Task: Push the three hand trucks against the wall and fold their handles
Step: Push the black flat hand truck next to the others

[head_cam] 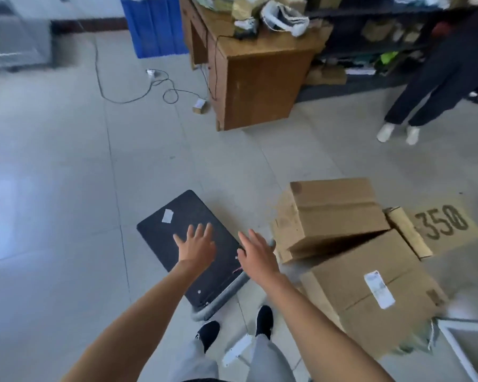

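One hand truck point(177, 216) lies flat on the tiled floor just in front of my feet, a black platform with a grey rim and a white sticker near its far end. No upright handle shows on it. My left hand point(196, 246) hovers over the platform's middle, fingers spread, holding nothing. My right hand point(257, 255) is stretched out above the platform's right edge, also spread and holding nothing. No other hand trucks are in view.
Cardboard boxes point(342, 244) are piled close on the right of the platform. A wooden desk point(260, 78) stands ahead, with cables and a power strip point(152, 73) on the floor beside it. A person point(425, 86) stands at the far right by dark shelves.
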Motion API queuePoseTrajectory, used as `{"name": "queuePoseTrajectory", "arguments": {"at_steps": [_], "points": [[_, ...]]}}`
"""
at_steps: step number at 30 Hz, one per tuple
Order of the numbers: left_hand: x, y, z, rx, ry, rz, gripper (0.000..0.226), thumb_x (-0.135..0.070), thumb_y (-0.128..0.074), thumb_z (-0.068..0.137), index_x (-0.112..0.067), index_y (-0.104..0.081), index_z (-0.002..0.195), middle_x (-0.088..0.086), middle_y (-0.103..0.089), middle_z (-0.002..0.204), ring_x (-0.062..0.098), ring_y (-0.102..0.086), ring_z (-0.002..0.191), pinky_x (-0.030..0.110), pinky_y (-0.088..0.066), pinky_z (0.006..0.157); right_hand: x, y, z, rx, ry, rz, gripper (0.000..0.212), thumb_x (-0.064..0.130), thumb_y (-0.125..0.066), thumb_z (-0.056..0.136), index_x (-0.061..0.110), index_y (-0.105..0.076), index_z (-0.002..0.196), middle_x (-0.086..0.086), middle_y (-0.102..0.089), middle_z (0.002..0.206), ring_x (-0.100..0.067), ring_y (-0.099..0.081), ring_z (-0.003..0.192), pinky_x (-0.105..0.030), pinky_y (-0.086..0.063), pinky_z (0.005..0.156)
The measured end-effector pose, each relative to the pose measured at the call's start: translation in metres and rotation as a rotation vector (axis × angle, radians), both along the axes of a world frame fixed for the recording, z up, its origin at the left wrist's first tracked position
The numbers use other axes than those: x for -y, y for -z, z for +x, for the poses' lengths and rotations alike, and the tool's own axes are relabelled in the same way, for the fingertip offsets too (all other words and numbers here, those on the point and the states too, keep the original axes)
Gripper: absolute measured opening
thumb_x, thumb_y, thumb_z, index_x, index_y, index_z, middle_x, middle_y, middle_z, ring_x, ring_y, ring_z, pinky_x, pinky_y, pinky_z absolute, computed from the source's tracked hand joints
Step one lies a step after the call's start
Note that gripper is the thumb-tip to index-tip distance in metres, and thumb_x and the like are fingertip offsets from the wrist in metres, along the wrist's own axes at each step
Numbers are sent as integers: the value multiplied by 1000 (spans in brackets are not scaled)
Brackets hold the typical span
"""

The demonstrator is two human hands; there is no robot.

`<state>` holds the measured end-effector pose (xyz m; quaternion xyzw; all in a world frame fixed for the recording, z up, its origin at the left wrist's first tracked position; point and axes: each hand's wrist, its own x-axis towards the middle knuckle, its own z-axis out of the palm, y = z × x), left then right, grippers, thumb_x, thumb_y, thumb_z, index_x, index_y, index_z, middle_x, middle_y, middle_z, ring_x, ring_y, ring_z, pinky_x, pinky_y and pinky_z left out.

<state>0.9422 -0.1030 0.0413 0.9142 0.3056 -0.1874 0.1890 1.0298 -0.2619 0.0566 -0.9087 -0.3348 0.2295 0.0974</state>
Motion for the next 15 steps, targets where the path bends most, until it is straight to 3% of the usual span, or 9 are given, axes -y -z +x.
{"name": "queuePoseTrajectory", "arguments": {"at_steps": [8, 15], "points": [[70, 7, -18, -36, -356, -34, 58, -34, -36, 101, -23, -15, 154, 1, -22, 162, 29, -11, 151, 70, -14, 114, 26, 22, 23, -69, -364, -80, 52, 33, -41, 101, 24, -28, 150, -8, -22, 161, -30, -22, 146, -49, -25, 119], [149, 21, -41, 12, -452, -178, 49, -30, -39, 102, -28, -31, 150, -1, -34, 156, 26, -24, 148, 64, -21, 115, 53, 43, 17, -70, -577, -209, 45, 32, -40, 100, 29, -38, 146, -7, -27, 159, -31, -20, 147, -55, -25, 116]]}}
